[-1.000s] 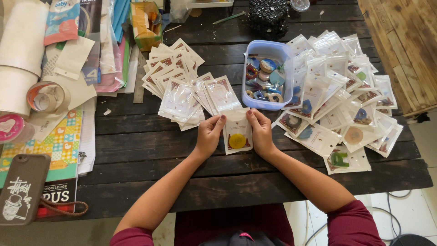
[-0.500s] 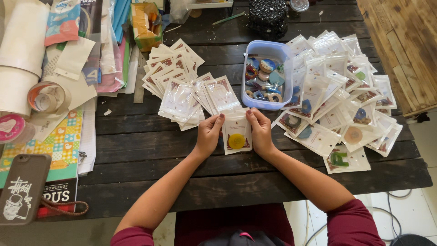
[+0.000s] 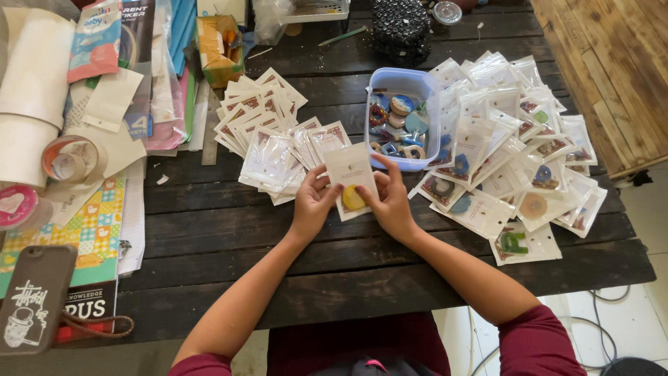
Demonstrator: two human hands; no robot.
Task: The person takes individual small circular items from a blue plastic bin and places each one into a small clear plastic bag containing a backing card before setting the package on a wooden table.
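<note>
A tub (image 3: pixel 401 78) stands behind the held packet (image 3: pixel 351 174), between two packet piles (image 3: pixel 268 132) (image 3: pixel 508 139).

1. Soft, even daylight is filling the scene; nothing is looking dim.
2. Glare is bouncing off the clear packets (image 3: pixel 511 150) on the right, washing out their contents.
3. Only faint shadows are falling under the hands on the dark worktop (image 3: pixel 229 237).
4. Straight lines are bending slightly toward the edges.
5. Focus is staying sharp throughout, with no motion blur.
</note>
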